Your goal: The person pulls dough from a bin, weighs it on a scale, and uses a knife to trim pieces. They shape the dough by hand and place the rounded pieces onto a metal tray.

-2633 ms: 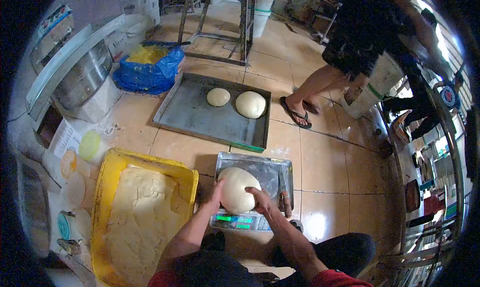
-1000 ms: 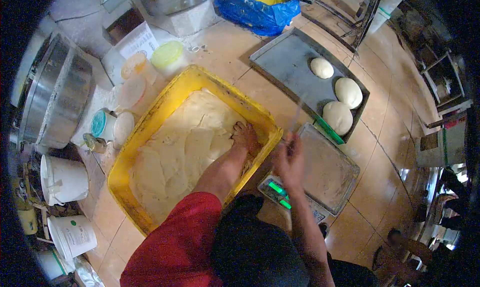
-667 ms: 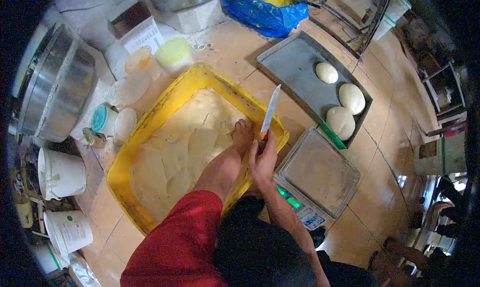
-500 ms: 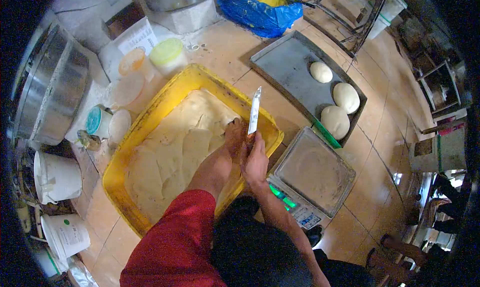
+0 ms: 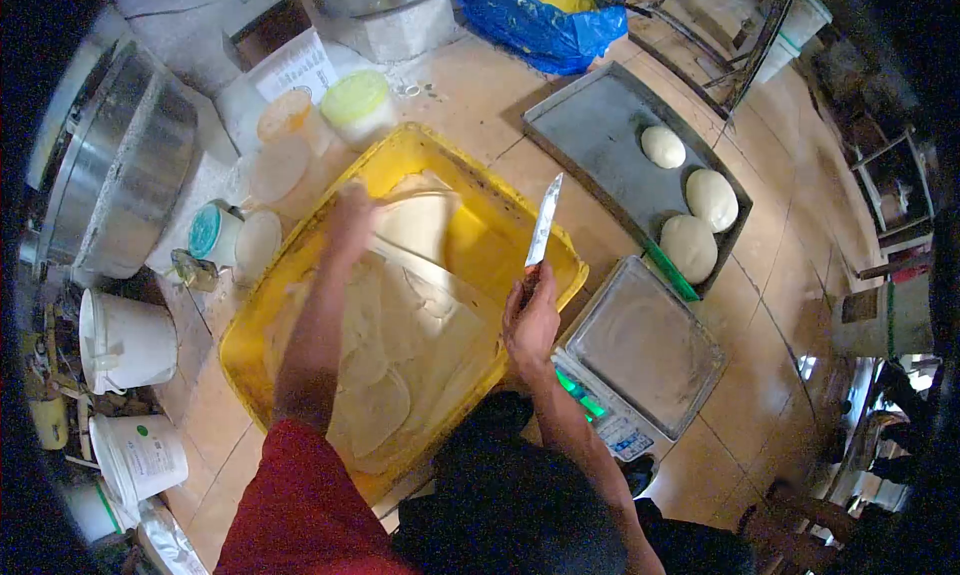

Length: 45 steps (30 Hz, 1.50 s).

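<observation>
A large mass of pale dough [image 5: 390, 335] lies in a yellow tub [image 5: 240, 325], with one part folded over leftward and bare yellow bottom showing at the right. My left hand [image 5: 350, 220], blurred by motion, is closed at the far left end of that folded part, near the tub's upper left wall. Its fingertips are hard to make out. In my right hand [image 5: 533, 325] is a knife [image 5: 544, 220], gripped by its brown handle with the blade pointing up and away. This hand is over the tub's right rim, beside a digital scale [image 5: 645, 350].
Several lidded containers [image 5: 358, 105] line the tub's left side, with white buckets [image 5: 125, 340] farther left. A dark metal tray [image 5: 600, 125] with three dough balls [image 5: 711, 200] lies beyond the scale. A blue plastic bag [image 5: 540, 25] sits at the back.
My left hand has swept leftward across the tub from beside my right hand. The dough's right part has folded over with it, baring the tub's bottom. The knife stays in my right hand.
</observation>
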Available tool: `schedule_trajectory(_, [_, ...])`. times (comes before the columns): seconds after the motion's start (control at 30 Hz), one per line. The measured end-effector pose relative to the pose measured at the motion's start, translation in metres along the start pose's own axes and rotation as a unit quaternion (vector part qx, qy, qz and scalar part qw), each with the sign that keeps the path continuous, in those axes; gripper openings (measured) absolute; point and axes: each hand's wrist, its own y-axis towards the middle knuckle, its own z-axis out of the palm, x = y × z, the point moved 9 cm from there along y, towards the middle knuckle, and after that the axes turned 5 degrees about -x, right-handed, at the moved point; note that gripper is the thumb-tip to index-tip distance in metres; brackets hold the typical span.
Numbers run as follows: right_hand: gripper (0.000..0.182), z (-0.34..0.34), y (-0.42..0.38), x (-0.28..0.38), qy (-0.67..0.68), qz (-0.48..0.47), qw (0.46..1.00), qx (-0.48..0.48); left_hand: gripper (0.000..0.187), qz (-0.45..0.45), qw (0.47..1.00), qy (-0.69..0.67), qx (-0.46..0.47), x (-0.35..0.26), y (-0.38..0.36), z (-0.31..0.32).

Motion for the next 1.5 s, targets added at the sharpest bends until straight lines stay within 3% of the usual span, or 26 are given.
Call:
schedule_trajectory(0.03, [0.045,-0.001,0.002,0.001,-0.005,-0.001,1.0,0.001,0.076,0.002,0.994,0.106,-0.016,-0.015,-0.022,0.036])
schedule_trajectory(0.07, [0.046,-0.002,0.002,0.004,-0.008,-0.007,1.0,0.003,0.088,-0.046,0.975,0.179,0.122,-0.03,-0.034,0.076])
schedule_trajectory(0.13, [0.046,0.0,-0.001,0.004,-0.013,-0.014,1.0,0.009,0.082,0.012,0.923,0.373,0.092,-0.038,-0.042,0.134])
schedule_trajectory(0.17, [0.047,0.002,-0.002,0.002,-0.016,-0.016,1.0,0.011,0.082,0.012,0.924,0.37,0.092,-0.033,-0.039,0.152])
schedule_trajectory(0.3, [0.048,0.007,0.001,-0.001,-0.039,0.024,0.997,0.059,0.042,0.007,0.965,0.262,-0.027,-0.044,-0.012,0.176])
schedule_trajectory(0.37, [0.048,0.007,0.003,-0.001,-0.045,0.022,0.997,0.053,0.034,0.011,0.97,0.235,-0.054,-0.05,-0.012,0.173])
schedule_trajectory(0.4, [0.048,0.007,0.003,-0.001,-0.051,0.017,0.997,0.054,0.03,0.085,0.953,0.286,0.057,-0.069,-0.024,0.177])
schedule_trajectory(0.47, [0.049,0.008,0.0,-0.003,-0.041,-0.018,0.999,0.024,0.023,0.223,0.861,0.373,0.264,-0.1,-0.068,0.163])
schedule_trajectory(0.53, [0.05,0.007,0.004,0.001,-0.033,-0.048,0.998,-0.004,0.031,0.405,0.888,0.182,0.12,-0.127,-0.133,0.084])
schedule_trajectory(0.57, [0.048,0.005,0.003,0.002,-0.035,-0.048,0.998,-0.009,0.033,0.263,0.95,-0.009,0.166,-0.098,-0.117,0.057])
schedule_trajectory(0.6, [0.047,0.001,-0.001,0.003,-0.039,-0.047,0.998,-0.013,0.036,0.1,0.954,-0.198,0.204,-0.067,-0.11,0.047])
schedule_trajectory(0.63, [0.049,0.008,0.001,-0.001,-0.045,0.019,0.997,0.059,0.036,0.094,0.953,-0.197,0.211,-0.061,-0.11,0.049])
schedule_trajectory(0.73, [0.048,0.004,0.0,0.006,-0.044,0.003,0.998,0.053,0.077,0.029,0.996,0.084,0.023,-0.029,-0.062,0.027])
schedule_trajectory(0.83, [0.047,0.005,0.002,0.006,-0.047,0.0,0.998,0.051,0.123,-0.051,0.973,0.225,0.017,-0.018,-0.019,0.061])
schedule_trajectory(0.87, [0.047,0.005,0.002,0.007,-0.051,0.002,0.997,0.058,0.123,-0.051,0.974,0.222,0.016,-0.034,-0.011,0.069])
schedule_trajectory(0.93, [0.047,0.005,0.001,0.007,-0.055,0.006,0.997,0.059,0.121,-0.113,0.919,0.36,0.109,-0.042,-0.001,0.088])
schedule_trajectory(1.13, [0.047,0.006,-0.004,0.003,-0.058,-0.01,0.997,0.053,0.12,-0.127,0.888,0.382,0.22,-0.022,0.031,0.124])
schedule_trajectory(1.2, [0.047,0.008,-0.006,0.004,-0.067,-0.014,0.996,0.058,0.118,-0.115,0.9,0.364,0.21,-0.024,0.034,0.12])
schedule_trajectory(1.33, [0.046,0.017,-0.012,0.002,-0.117,0.018,0.987,0.107,0.095,-0.121,0.911,0.282,0.274,-0.017,0.047,0.122])
schedule_trajectory(1.5, [0.044,0.025,-0.012,0.012,-0.114,0.002,0.986,0.123,0.066,-0.196,0.908,0.088,0.36,0.011,0.054,0.134])
